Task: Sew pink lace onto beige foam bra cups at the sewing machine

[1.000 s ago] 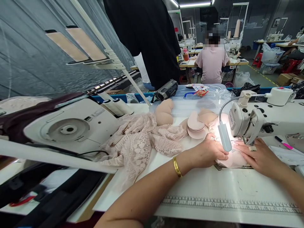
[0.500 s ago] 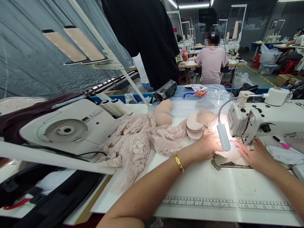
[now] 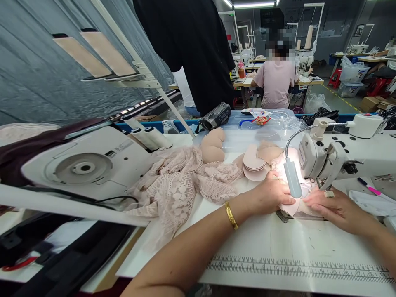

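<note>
Pale pink fabric (image 3: 292, 208), perhaps a padded cup with lace, lies under the head of the white sewing machine (image 3: 314, 154). On its left side my left hand (image 3: 270, 194) grips it, fingers bent over the cloth and thumb pointing right. My right hand (image 3: 338, 209) holds the right edge close to the needle area, its fingertips pressed together on the cloth. A grey lamp (image 3: 292, 181) on a bendable neck lights the cloth and hides part of it. The needle itself is hard to make out.
Left of the hands lie beige lace (image 3: 176, 192) and stacked beige pads (image 3: 254, 159). Behind is a clear plastic box lid (image 3: 241, 140). A pen (image 3: 368, 186) rests at right; a printed ruler (image 3: 278, 266) runs along the front. A person in black (image 3: 194, 53) stands ahead.
The pink fabric has shifted slightly toward me. My right hand has come a little left and nearer, its fingers drawn closer together. The left thumb sits lower on the cloth.
</note>
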`<state>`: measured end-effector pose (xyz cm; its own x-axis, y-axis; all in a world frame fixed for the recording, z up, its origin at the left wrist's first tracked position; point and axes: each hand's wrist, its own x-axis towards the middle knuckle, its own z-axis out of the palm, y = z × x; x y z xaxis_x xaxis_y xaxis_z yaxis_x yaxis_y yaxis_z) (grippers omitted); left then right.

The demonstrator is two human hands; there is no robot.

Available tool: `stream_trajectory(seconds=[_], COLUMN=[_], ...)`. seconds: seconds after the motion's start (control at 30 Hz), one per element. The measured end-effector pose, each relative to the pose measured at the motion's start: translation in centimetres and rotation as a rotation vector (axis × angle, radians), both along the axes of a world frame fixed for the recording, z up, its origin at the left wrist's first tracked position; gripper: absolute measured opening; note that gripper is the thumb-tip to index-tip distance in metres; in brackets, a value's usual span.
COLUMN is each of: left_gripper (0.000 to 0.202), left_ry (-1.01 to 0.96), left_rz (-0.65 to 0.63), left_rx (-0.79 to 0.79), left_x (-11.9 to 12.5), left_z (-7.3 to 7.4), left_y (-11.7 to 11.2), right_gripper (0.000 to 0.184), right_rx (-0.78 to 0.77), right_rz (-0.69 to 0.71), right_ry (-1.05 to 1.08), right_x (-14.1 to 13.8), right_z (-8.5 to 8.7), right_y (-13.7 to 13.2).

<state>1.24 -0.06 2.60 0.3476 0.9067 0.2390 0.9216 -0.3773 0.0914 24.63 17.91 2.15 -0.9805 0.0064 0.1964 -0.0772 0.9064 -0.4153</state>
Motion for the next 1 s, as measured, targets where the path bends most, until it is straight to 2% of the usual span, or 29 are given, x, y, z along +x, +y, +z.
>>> stream_trajectory(seconds=[0.13,0.23,0.53,0.73,1.0], left_gripper=[0.024,0.022,0.030,0.023,0.017], left_ry=[-0.025,-0.034,-0.066,-0.092,-0.119], left_rz=[-0.030,-0.028,-0.015,0.007,0.002], left_rx=[-0.019,-0.027,-0.047,-0.067,-0.041], left_x=[-0.1,-0.1,-0.1,-0.4,-0.4], left_z=[0.4,0.5,1.2,1.0,0.8], left_y=[-0.1,-0.1,0.1,0.2,0.1], right_gripper=[0.037,0.037,0.037,0.039,0.041], right_rx=[0.177,0.283,0.345,0.328,0.367], right_rz=[-0.069,-0.102,-0.152,-0.109,-0.135], right_ry=[0.107,0.141,0.174,0.181,0.150], right_x=[-0.7,-0.7,-0.7,-1.1,-1.1], right_z=[-2.2,-3.0,-3.5,-2.9,-2.4], right_y=[0.2,0.4,0.3,0.0,-0.3])
